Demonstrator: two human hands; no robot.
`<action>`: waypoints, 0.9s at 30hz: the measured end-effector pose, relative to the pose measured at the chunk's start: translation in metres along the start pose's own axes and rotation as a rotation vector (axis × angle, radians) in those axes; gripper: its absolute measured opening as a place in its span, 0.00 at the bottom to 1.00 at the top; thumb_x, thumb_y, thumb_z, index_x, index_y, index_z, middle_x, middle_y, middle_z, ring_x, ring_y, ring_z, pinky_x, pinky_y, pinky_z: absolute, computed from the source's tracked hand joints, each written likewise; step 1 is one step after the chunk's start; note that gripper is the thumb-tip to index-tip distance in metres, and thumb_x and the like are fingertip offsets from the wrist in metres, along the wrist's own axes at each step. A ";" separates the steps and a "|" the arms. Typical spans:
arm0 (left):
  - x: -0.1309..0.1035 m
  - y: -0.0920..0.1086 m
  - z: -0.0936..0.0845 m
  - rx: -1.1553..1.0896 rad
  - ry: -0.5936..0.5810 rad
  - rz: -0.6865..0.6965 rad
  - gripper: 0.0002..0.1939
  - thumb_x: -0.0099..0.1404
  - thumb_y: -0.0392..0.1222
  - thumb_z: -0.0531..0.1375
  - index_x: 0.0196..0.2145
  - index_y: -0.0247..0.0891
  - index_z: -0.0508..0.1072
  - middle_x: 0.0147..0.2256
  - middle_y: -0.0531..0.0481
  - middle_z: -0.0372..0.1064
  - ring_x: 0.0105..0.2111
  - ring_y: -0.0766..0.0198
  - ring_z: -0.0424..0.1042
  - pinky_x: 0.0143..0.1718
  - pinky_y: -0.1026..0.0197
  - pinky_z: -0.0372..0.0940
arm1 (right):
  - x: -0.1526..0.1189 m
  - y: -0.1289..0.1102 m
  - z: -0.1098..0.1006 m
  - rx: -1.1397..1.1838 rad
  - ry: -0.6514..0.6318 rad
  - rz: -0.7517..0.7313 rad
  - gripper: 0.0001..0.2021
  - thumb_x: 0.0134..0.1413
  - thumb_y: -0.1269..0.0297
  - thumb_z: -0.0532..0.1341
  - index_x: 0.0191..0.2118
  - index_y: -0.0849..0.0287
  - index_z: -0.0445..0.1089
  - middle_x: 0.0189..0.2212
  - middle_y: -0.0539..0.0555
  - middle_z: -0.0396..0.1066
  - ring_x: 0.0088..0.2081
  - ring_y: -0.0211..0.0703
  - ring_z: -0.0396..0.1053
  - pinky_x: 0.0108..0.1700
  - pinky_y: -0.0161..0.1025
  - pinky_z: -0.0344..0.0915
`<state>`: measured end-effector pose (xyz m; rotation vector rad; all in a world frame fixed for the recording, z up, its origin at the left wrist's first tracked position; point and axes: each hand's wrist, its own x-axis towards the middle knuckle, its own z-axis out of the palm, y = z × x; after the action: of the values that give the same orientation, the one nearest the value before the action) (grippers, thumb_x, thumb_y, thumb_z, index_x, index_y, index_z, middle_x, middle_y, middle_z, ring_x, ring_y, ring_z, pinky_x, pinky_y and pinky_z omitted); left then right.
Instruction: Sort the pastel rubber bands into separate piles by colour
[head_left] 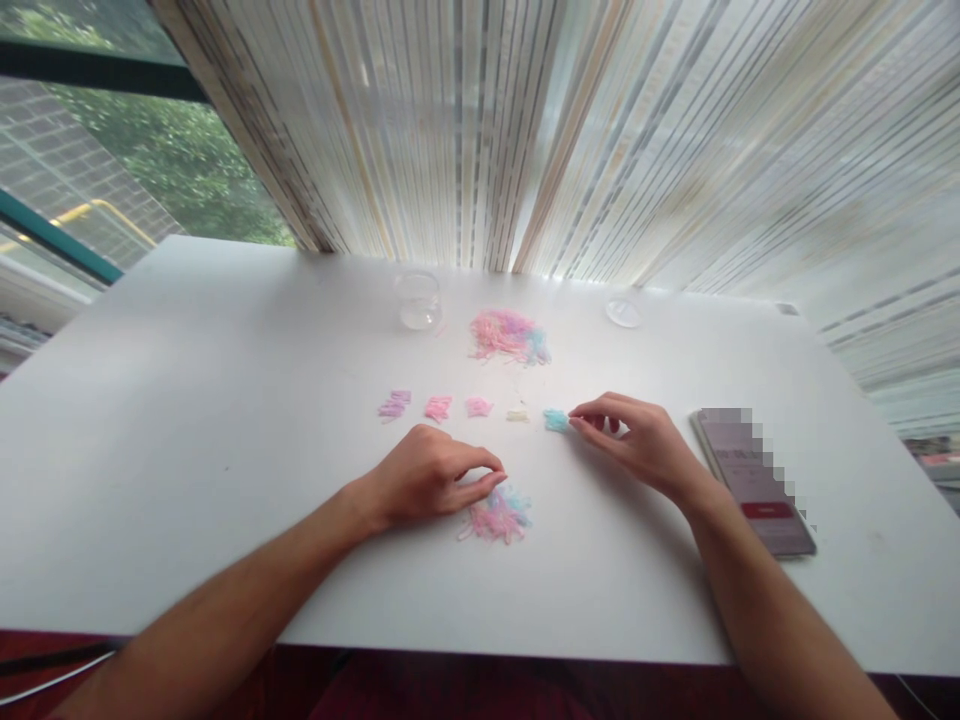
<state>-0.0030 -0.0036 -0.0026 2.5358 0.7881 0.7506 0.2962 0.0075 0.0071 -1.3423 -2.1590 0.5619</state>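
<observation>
Head view, one white table (300, 580), holding the following.

Left hand (435, 475): thumb and forefinger brought together at the tips, just above the upper edge of a near pile (499, 518) of mixed pink, blue and lilac strips; whether anything is pinched between the tips is too small to tell.

Right hand (630, 435): thumb and forefinger nearly meeting at the right edge of a small blue bundle (556, 420); the fingertips appear to touch it, though whether they grip a strip cannot be told.

One row of small bundles across the middle of the table, left to right: purple bundle (394, 405), in two clumps; deeper pink bundle (438, 407); light pink bundle (479, 407); cream bundle (517, 415), thin; then the blue bundle, last on the right.

One far pile (510, 336), larger, of mixed pink, purple and blue strips, beyond the row.

One clear round container (420, 303), left of the far pile. One clear round lid (623, 313), lying flat, to the right of that pile.

One phone (754, 485), lying face up beside the right forearm, its screen partly blurred out.

Behind the table: a striped curtain (450, 130); at left, a window (157, 150) with green foliage and brickwork outside.
</observation>
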 end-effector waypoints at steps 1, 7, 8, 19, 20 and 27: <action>0.000 0.000 0.000 0.002 0.003 0.000 0.08 0.70 0.38 0.60 0.36 0.39 0.79 0.23 0.57 0.76 0.18 0.71 0.67 0.25 0.66 0.57 | 0.000 0.000 0.000 -0.001 -0.008 0.002 0.08 0.64 0.62 0.61 0.37 0.58 0.77 0.28 0.51 0.72 0.27 0.38 0.67 0.31 0.35 0.66; 0.001 0.000 0.000 0.008 0.017 0.004 0.08 0.70 0.38 0.60 0.36 0.39 0.80 0.24 0.57 0.77 0.19 0.71 0.67 0.26 0.66 0.58 | 0.000 -0.002 0.000 -0.014 -0.018 -0.021 0.11 0.65 0.58 0.61 0.37 0.58 0.77 0.28 0.52 0.73 0.26 0.38 0.68 0.30 0.36 0.67; 0.001 0.000 0.001 0.011 0.018 0.004 0.08 0.70 0.38 0.60 0.36 0.39 0.80 0.23 0.57 0.76 0.19 0.71 0.67 0.26 0.66 0.58 | 0.000 -0.002 0.000 -0.020 -0.011 -0.027 0.11 0.65 0.58 0.61 0.37 0.58 0.77 0.28 0.52 0.73 0.26 0.38 0.68 0.30 0.36 0.67; 0.000 -0.001 -0.019 -0.076 -0.112 -0.095 0.11 0.62 0.35 0.60 0.39 0.39 0.81 0.15 0.61 0.59 0.15 0.73 0.54 0.21 0.68 0.51 | -0.007 -0.028 0.010 0.040 -0.061 -0.139 0.07 0.66 0.64 0.60 0.39 0.57 0.75 0.28 0.52 0.71 0.29 0.38 0.68 0.28 0.33 0.63; 0.000 0.000 -0.020 -0.085 -0.135 -0.103 0.11 0.62 0.35 0.60 0.40 0.39 0.82 0.15 0.61 0.59 0.15 0.73 0.53 0.21 0.68 0.51 | -0.008 -0.033 0.013 0.063 -0.117 -0.169 0.07 0.66 0.65 0.60 0.40 0.57 0.76 0.29 0.52 0.72 0.29 0.38 0.69 0.29 0.33 0.64; 0.000 0.002 -0.012 -0.044 -0.202 -0.112 0.10 0.64 0.38 0.62 0.41 0.42 0.82 0.21 0.57 0.72 0.19 0.71 0.62 0.25 0.67 0.54 | -0.014 -0.052 0.029 0.094 -0.344 -0.231 0.08 0.64 0.69 0.60 0.44 0.58 0.76 0.33 0.54 0.73 0.34 0.41 0.70 0.36 0.36 0.66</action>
<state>-0.0094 -0.0029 0.0071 2.4570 0.8272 0.4618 0.2471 -0.0291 0.0128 -0.9835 -2.4833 0.8377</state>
